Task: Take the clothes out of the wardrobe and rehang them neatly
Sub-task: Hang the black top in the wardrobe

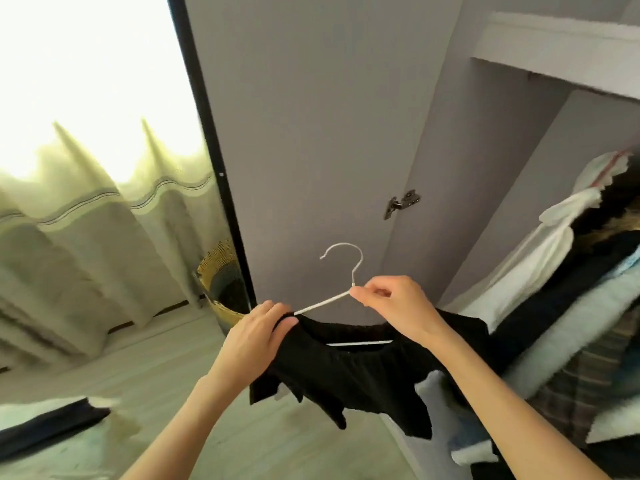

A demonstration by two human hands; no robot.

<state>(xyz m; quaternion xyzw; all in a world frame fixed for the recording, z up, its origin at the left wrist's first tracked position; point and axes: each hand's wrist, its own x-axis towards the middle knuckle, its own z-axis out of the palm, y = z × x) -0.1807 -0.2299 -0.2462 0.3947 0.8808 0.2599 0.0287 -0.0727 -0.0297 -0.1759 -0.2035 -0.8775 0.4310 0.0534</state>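
Observation:
A black garment [363,372] hangs on a white wire hanger [341,271] in front of the open wardrobe door [322,133]. My left hand [258,332] grips the garment's neckline at the hanger's left arm. My right hand [391,306] pinches the hanger at the base of its hook. The hook points up and to the left. Most of the hanger's right arm is hidden under the cloth and my right hand.
Several garments [568,282] hang packed inside the wardrobe at the right, under a shelf [554,46]. A woven basket [221,282] stands behind the door's dark edge. Curtains [86,220] cover the bright window at the left. Dark and pale cloth [52,424] lies at the lower left.

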